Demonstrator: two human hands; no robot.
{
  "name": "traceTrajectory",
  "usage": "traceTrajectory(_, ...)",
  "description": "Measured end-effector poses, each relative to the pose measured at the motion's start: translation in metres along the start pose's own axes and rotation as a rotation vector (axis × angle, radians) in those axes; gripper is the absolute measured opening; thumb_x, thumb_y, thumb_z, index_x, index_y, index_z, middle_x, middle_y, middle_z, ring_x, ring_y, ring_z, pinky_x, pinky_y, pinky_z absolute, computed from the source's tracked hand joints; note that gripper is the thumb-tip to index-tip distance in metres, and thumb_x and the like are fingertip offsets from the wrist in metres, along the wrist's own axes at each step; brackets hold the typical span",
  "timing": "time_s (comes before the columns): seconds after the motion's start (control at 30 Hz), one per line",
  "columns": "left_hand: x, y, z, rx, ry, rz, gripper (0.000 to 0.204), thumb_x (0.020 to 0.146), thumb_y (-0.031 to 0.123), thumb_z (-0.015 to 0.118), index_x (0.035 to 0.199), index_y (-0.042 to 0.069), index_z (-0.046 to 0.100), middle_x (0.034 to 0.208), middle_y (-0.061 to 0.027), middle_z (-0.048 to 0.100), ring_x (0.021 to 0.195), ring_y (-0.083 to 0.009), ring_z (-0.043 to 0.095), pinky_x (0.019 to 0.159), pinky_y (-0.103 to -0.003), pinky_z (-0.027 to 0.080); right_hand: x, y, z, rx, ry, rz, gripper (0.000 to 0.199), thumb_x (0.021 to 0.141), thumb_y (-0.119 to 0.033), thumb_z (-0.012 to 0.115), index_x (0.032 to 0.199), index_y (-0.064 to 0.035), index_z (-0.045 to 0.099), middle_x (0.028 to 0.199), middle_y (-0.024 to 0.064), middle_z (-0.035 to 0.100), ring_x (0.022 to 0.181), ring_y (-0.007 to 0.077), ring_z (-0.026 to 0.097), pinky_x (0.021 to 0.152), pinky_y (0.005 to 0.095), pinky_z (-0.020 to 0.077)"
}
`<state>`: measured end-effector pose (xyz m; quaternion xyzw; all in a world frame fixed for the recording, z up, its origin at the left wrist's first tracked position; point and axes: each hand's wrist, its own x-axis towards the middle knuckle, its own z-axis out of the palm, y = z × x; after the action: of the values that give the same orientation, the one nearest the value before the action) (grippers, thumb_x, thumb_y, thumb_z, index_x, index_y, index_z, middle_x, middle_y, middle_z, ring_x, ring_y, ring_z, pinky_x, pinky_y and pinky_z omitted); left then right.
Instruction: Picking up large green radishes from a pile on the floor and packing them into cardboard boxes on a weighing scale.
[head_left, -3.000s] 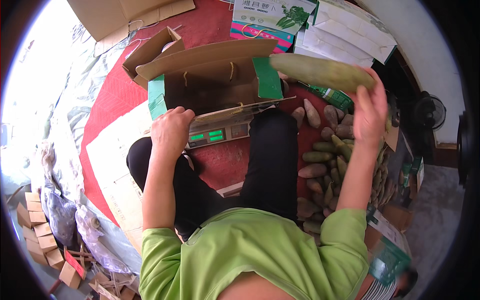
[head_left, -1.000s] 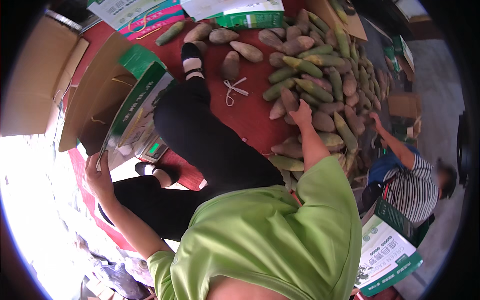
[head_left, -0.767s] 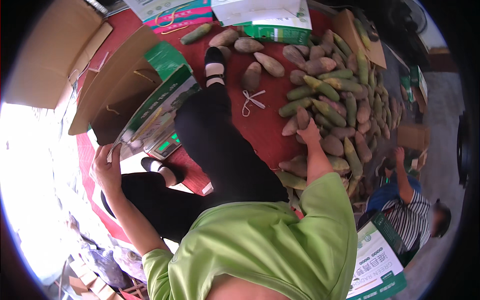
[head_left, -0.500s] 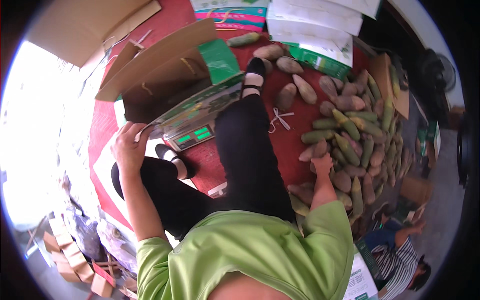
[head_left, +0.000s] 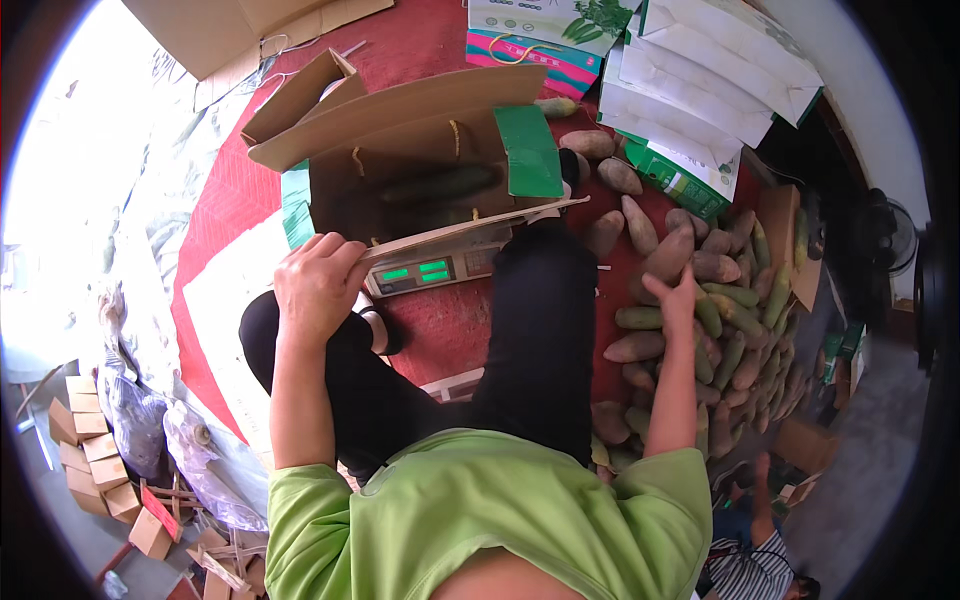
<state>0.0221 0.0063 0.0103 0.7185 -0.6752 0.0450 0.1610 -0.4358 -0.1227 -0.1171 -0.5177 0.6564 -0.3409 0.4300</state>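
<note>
An open cardboard box (head_left: 400, 110) with green flaps stands on a scale (head_left: 420, 272) that has a green lit display. One long green fruit (head_left: 440, 185) lies inside the box. My left hand (head_left: 320, 285) is closed on the box's near flap. My right hand (head_left: 675, 300) reaches out to the right into a pile of long green and brown fruits (head_left: 730, 330). Its fingers touch a brownish fruit (head_left: 665, 255), and whether it grips that fruit is hidden. My legs in black trousers lie between the two hands.
A red mat (head_left: 230, 200) covers the floor. White and green cartons (head_left: 700, 90) are stacked at the back right, with flat cardboard (head_left: 230, 30) at the back left. Small cardboard boxes (head_left: 95, 470) lie lower left. Another person in a striped shirt (head_left: 750, 570) sits lower right.
The view has swung back toward the box and scale. My left hand stays on the box flap. My right hand stays on the fruit pile, further up among the fruits.
</note>
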Motion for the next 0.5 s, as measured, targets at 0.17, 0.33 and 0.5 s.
traceTrajectory(0.17, -0.001, -0.004, -0.001, -0.023, -0.005, 0.044, 0.008, 0.076, 0.020, 0.069, 0.076, 0.013, 0.064, 0.070, -0.0001, 0.055, 0.071, -0.0185, 0.060, 0.060, -0.035, 0.050, 0.007, -0.147, 0.028, 0.207, -0.214, -0.315, 0.068, 0.069, -0.003, 0.076, 0.129, 0.0014, 0.045, 0.120, 0.0104, 0.057, 0.104, 0.0200, 0.059, 0.092, 0.0349, 0.0473)
traceTrajectory(0.33, -0.001, -0.003, -0.004, -0.043, -0.022, 0.037, 0.009, 0.077, 0.020, 0.068, 0.077, 0.012, 0.064, 0.071, -0.0008, 0.055, 0.072, -0.0196, 0.060, 0.061, -0.036, 0.050, 0.001, -0.240, 0.085, 0.065, -0.453, -0.564, 0.072, 0.068, -0.006, 0.079, 0.131, -0.0001, 0.045, 0.118, 0.0098, 0.059, 0.106, 0.0202, 0.059, 0.092, 0.0354, 0.0474)
traceTrajectory(0.5, -0.001, -0.006, -0.003, -0.062, -0.014, 0.022, 0.010, 0.076, 0.019, 0.070, 0.081, 0.011, 0.069, 0.070, -0.0024, 0.059, 0.069, -0.0220, 0.062, 0.060, -0.036, 0.049, 0.009, -0.262, 0.165, -0.216, -0.637, -0.741, 0.074, 0.065, -0.013, 0.080, 0.131, -0.0016, 0.047, 0.123, 0.0104, 0.057, 0.112, 0.0217, 0.057, 0.097, 0.0349, 0.0439)
